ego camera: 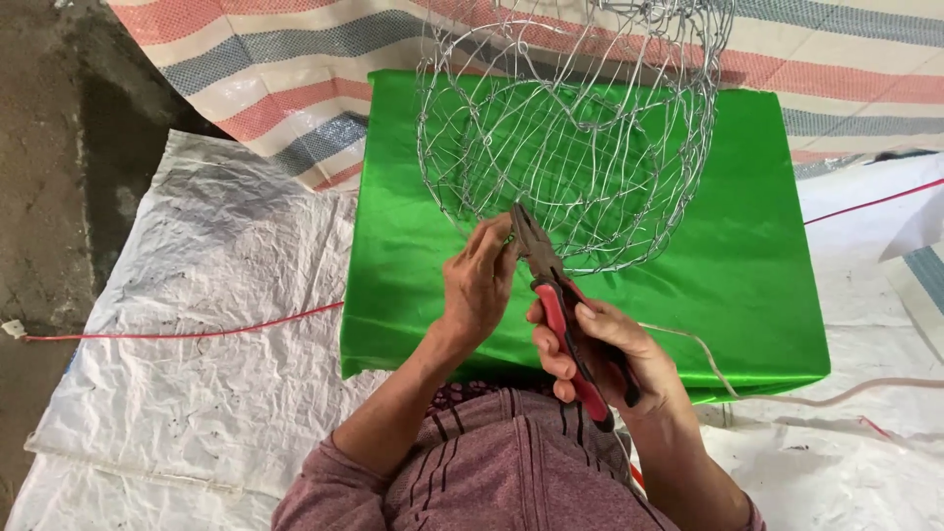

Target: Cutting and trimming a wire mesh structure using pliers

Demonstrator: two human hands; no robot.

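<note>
Silver wire basket frame on green cloth, red-handled pliers at rim.

Bright, even daylight; sharp focus

I see a bright, glossy green satin cloth spread flat, solid in colour; over it, a silvery-grey open wire mesh basket, its strands crossing in loops and squares; my right hand grips pliers with red-and-black handles and dark metal jaws; a woven plastic tarp shows broad stripes of pale red, grey-blue and cream; the crinkled woven sheet is off-white, speckled with dirt; a thin red cord crosses it; my knitted sleeve is dusty mauve with thin dark stripes.
</note>
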